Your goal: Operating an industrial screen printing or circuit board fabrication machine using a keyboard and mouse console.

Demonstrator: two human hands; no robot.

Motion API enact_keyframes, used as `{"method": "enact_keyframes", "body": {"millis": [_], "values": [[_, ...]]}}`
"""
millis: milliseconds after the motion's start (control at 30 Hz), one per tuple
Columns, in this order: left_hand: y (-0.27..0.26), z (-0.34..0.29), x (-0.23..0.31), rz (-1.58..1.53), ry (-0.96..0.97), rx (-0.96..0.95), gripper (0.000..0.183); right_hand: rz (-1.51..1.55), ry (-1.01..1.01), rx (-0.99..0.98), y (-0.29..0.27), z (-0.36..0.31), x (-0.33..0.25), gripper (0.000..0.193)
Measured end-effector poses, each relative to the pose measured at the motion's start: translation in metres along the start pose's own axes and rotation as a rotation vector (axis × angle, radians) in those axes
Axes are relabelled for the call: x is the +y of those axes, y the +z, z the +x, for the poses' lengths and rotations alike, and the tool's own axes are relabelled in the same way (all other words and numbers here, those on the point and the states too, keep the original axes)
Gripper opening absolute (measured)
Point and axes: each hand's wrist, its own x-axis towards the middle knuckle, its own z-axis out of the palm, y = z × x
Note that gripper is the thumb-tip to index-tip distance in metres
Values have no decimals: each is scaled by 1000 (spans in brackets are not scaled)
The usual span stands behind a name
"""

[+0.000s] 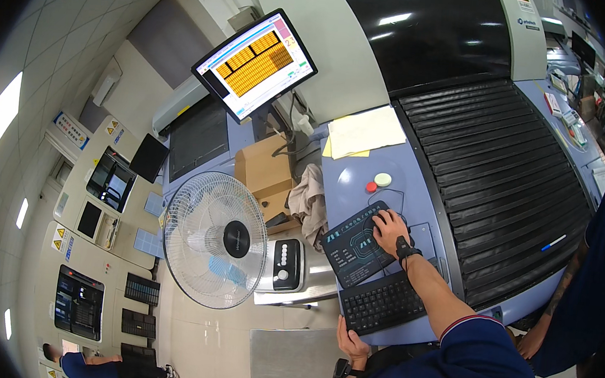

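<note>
My right hand (389,233), with a dark band at the wrist, lies over a computer mouse on a dark patterned mouse pad (347,253). The hand hides nearly all of the mouse; a thin cable loops away beyond the fingers. My left hand (351,342) is at the near left corner of a black keyboard (382,303). Its fingers stretch along the keyboard's edge, partly out of sight, and a small black device is strapped at that wrist. The keyboard overlaps the near edge of the pad on a blue-grey machine ledge (346,182).
Left stand a round fan (215,239), its control base (284,264), an open cardboard box (265,165) and a crumpled cloth (309,200). A lit monitor (255,64), papers (366,131), round buttons (383,180) and a ribbed black cover (491,182) lie beyond. Two other people are nearby.
</note>
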Motion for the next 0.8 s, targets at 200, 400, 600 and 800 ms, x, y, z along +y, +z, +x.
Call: {"method": "enact_keyframes", "body": {"millis": [200,400,600,800], "values": [[0,0,0,8,-6,-5,53,-9,0,-15,0,-1,0,34],[0,1,0,4,-5,-5,53,-3,7,-12,2,-1,1,34],[0,1,-1,-6,0,-6,53,-22,1,-9,3,-1,1,34],[-1,0,0,-1,-5,-13,53,-21,-1,-7,4,-2,2,35]]}}
